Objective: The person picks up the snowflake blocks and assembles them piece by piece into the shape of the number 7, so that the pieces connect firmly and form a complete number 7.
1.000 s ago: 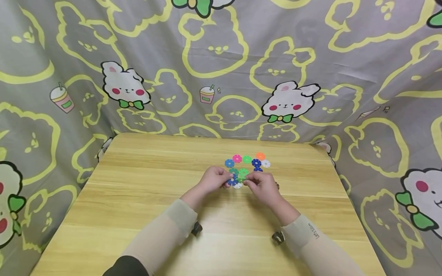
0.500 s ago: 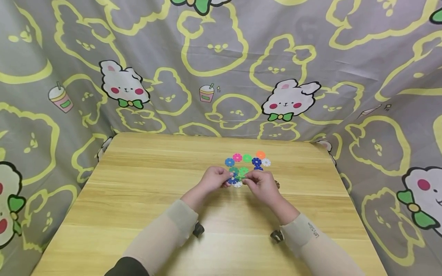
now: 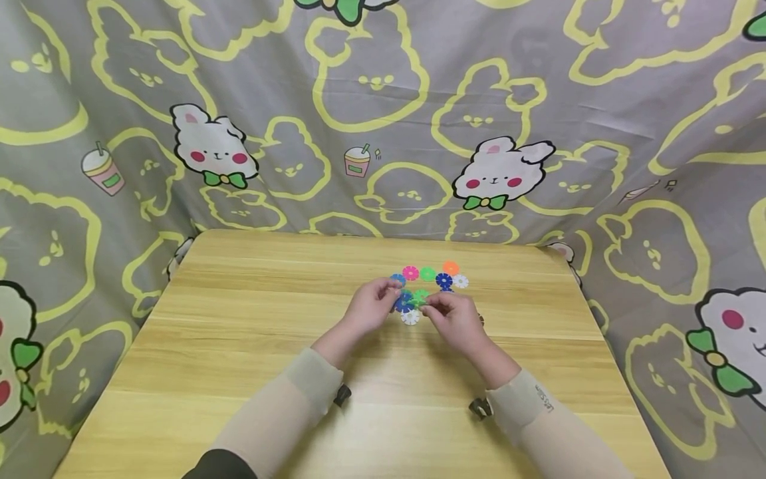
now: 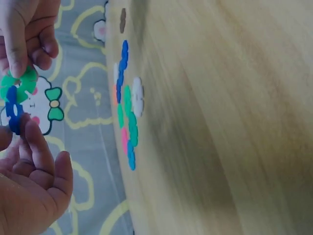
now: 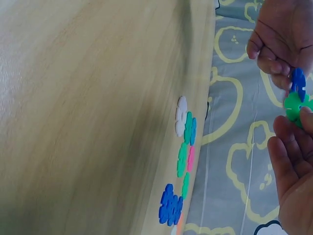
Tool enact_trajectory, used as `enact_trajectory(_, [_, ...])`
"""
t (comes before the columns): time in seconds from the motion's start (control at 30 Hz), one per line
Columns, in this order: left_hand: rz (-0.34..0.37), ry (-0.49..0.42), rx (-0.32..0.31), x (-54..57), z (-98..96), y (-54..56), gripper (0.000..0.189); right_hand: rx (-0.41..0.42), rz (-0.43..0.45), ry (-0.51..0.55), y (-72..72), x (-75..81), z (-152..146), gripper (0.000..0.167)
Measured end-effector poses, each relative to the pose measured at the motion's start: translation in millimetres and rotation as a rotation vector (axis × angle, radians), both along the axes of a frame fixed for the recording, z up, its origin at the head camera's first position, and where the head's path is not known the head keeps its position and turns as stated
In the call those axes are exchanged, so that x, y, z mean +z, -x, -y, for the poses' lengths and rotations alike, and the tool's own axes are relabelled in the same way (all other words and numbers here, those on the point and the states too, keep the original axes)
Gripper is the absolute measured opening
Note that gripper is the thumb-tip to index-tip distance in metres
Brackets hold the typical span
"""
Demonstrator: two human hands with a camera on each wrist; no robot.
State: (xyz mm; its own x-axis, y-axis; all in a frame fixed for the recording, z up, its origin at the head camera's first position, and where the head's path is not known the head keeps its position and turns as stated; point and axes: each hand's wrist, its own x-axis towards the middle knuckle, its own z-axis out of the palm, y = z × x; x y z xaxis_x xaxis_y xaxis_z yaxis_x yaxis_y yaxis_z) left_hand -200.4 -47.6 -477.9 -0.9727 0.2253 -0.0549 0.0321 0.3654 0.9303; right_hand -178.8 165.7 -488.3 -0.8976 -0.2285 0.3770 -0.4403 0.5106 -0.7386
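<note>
Between finger and thumb, my left hand (image 3: 370, 307) pinches a blue notched plastic disc (image 4: 13, 112). My right hand (image 3: 459, 322) pinches a green notched disc (image 5: 294, 105). Both discs are up off the table, and they meet at their edges at an angle, the blue one edge-on in the left wrist view. On the table below and behind the hands lie more such discs: a white one (image 3: 409, 318) nearest the person, then a pink one (image 3: 410, 273), a green one (image 3: 427, 274) and a dark blue one (image 3: 443, 281). The right hand partly hides a brown disc (image 3: 481, 320).
An orange disc (image 3: 451, 268) and a white disc (image 3: 460, 281) lie at the back right of the group. The wooden table (image 3: 251, 332) ends at a grey patterned curtain (image 3: 287, 86) behind and at both sides.
My left hand has shifted slightly up and away from the person, taking the blue disc with it, so more of the white disc shows. The right hand stays nearly in place with the green disc.
</note>
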Motion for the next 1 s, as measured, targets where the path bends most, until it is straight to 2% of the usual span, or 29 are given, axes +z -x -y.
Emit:
enact_trajectory(0.13, [-0.076,0.008,-0.041,3.7,-2.1,-1.2,0.022,-0.031,0.041,0.028,0.1,0.5,0,0.008])
enact_trajectory(0.27, [-0.128,0.024,-0.093,6.3,-5.9,-1.8,0.016,-0.018,0.024,0.052,1.1,2.2,2,0.006])
enact_trajectory(0.43, [-0.155,0.056,-0.098,7.5,-9.6,-1.9,0.011,-0.003,0.006,0.056,2.8,1.3,5,0.006])
enact_trajectory(0.7, [-0.127,0.055,-0.066,7.5,-6.8,-1.1,0.009,-0.003,0.032,0.067,3.6,0.8,3,0.006])
enact_trajectory(1.0, [-0.095,0.049,-0.040,10.0,-1.2,-0.1,0.012,-0.045,0.066,0.069,6.1,-3.5,-5,0.004])
